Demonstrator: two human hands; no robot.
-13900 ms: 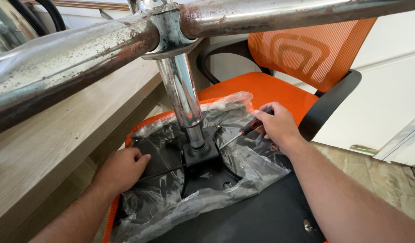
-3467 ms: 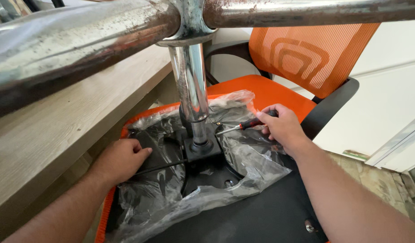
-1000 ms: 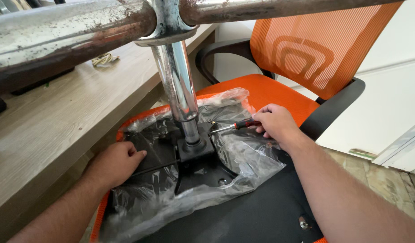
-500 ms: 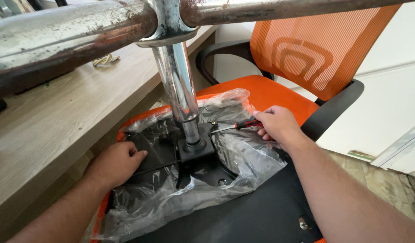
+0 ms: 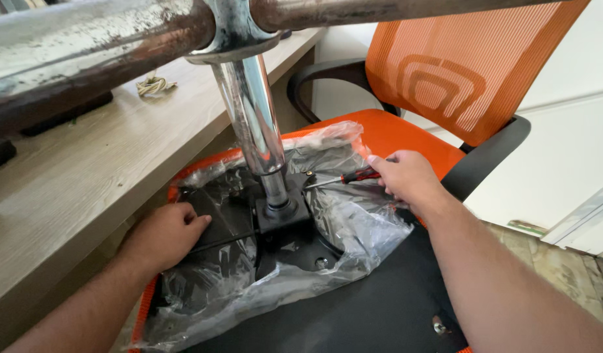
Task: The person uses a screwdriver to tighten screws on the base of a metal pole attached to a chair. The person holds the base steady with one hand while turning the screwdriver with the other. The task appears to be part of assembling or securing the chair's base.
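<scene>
- Chair (image 5: 393, 320) lies upturned at the desk (image 5: 86, 189) edge; its chrome column (image 5: 252, 117) rises from the black plate (image 5: 282, 225), plastic wrap (image 5: 354, 229) spread around.
- My left hand (image 5: 164, 235) rests curled, knuckles down, on the plate's left side; it grips nothing I can see.
- My right hand (image 5: 409, 180) is closed around the screwdriver (image 5: 344, 178) handle.
- The screwdriver's long axis runs right to left, tip meeting the plate's far corner beside the column. Right hand is nearer.
</scene>
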